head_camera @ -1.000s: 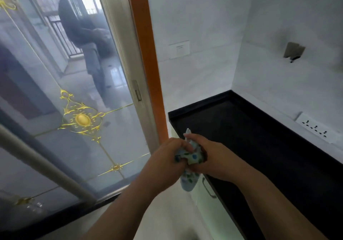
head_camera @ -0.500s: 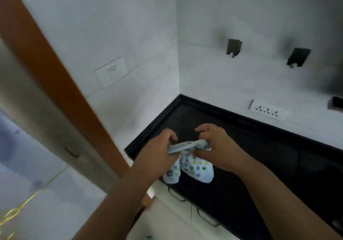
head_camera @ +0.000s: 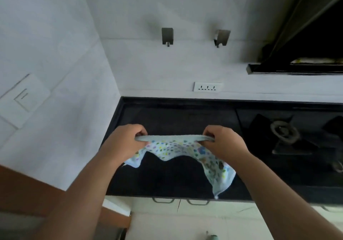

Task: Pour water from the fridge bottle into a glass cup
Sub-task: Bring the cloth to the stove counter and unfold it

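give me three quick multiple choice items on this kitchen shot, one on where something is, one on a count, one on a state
1. Where is the socket strip?
A. on the wall above the counter
B. on the cabinet front
C. on the hood

2. How many hooks are on the back wall?
A. one
B. two
C. four

3. How is the cloth held?
A. crumpled in one hand
B. lying flat on the counter
C. stretched between both hands

Answers: 1 A, it sits on the white wall just over the counter's back edge. 2 B, one hook and a second. 3 C, left hand and right hand each grip a top end.

Soft dotted cloth (head_camera: 178,147), glossy black countertop (head_camera: 167,117) — matt metal hooks (head_camera: 167,36)
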Demonstrator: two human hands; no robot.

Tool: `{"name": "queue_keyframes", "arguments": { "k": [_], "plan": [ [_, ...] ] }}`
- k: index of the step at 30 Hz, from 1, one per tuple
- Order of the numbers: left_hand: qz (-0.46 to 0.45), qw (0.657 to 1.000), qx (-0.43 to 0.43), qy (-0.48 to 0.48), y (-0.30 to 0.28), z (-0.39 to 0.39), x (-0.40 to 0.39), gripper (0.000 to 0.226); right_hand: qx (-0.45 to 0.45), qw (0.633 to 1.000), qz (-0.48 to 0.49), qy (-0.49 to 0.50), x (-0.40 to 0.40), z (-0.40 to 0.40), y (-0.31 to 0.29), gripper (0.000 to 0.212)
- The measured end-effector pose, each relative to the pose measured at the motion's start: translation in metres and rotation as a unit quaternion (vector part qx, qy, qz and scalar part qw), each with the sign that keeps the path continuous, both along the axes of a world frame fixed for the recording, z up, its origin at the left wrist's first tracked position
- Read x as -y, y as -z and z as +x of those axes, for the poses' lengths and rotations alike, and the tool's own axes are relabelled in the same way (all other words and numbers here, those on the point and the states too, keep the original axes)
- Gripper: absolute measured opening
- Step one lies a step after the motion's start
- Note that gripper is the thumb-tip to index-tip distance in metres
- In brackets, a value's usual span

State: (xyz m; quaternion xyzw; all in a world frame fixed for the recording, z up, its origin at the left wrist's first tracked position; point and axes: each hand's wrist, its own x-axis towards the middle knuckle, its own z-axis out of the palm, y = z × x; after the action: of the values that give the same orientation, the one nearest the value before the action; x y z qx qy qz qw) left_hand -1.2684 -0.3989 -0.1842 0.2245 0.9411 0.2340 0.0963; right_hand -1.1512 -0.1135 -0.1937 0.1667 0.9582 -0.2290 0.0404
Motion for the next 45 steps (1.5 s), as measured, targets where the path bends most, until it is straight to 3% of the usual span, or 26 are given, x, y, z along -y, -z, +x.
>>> {"name": "queue_keyframes", "arguments": {
  "k": [3,5,9,12,14,17,19,23,25,30,32,36,39,41,45],
  "plan": [
    [-0.038,0.999,0.030,0.016,0.007,-0.003,0.005,0.022,0.102,0.994,0.027,-0.032,-0.012,0.012,0.007,0.012],
    [-0.060,0.998,0.033,0.012,0.013,0.000,0.004,0.027,0.141,0.989,0.018,-0.044,-0.020,0.017,0.011,0.023],
    [-0.051,0.995,0.084,-0.021,0.011,-0.004,-0.008,0.013,0.184,0.981,0.023,-0.057,-0.033,0.010,0.004,0.028],
    [-0.069,0.993,0.090,-0.032,0.009,-0.041,-0.023,0.021,0.183,0.977,0.079,-0.073,-0.047,-0.025,-0.004,0.026],
    [-0.121,0.990,0.055,-0.036,0.018,-0.069,-0.035,0.016,0.127,0.988,0.086,-0.028,-0.056,-0.057,0.000,0.032],
    [-0.220,0.973,-0.047,-0.057,0.055,-0.091,-0.051,0.056,0.046,0.995,0.085,0.033,-0.055,-0.094,0.026,0.057],
    [-0.209,0.974,-0.066,-0.066,0.086,-0.087,-0.059,0.078,0.033,0.996,0.077,0.029,-0.045,-0.103,0.055,0.059],
    [-0.167,0.985,0.036,0.001,0.160,-0.055,-0.078,0.071,0.091,0.996,-0.017,-0.013,-0.025,-0.093,0.127,0.048],
    [-0.157,0.982,0.104,0.012,0.196,-0.039,-0.083,0.069,0.148,0.987,-0.049,-0.028,-0.020,-0.084,0.166,0.052],
    [-0.181,0.967,0.178,0.016,0.265,-0.010,-0.074,0.065,0.275,0.955,0.020,-0.110,-0.025,-0.061,0.248,0.068],
    [-0.197,0.971,0.132,0.014,0.274,0.008,-0.064,0.059,0.261,0.960,0.039,-0.095,-0.021,-0.045,0.252,0.064],
    [-0.174,0.984,0.009,-0.048,0.271,0.014,-0.059,0.061,0.145,0.985,0.083,-0.050,-0.014,-0.049,0.237,0.046],
    [-0.144,0.987,0.027,-0.066,0.281,-0.008,-0.076,0.054,0.090,0.995,0.046,-0.013,-0.012,-0.074,0.242,0.055],
    [-0.141,0.986,0.057,-0.071,0.291,-0.021,-0.093,0.057,0.116,0.993,0.025,-0.018,-0.008,-0.087,0.258,0.066],
    [-0.158,0.982,0.017,-0.100,0.315,-0.021,-0.110,0.065,0.112,0.989,0.089,-0.029,0.004,-0.087,0.289,0.072]
  ]
}}
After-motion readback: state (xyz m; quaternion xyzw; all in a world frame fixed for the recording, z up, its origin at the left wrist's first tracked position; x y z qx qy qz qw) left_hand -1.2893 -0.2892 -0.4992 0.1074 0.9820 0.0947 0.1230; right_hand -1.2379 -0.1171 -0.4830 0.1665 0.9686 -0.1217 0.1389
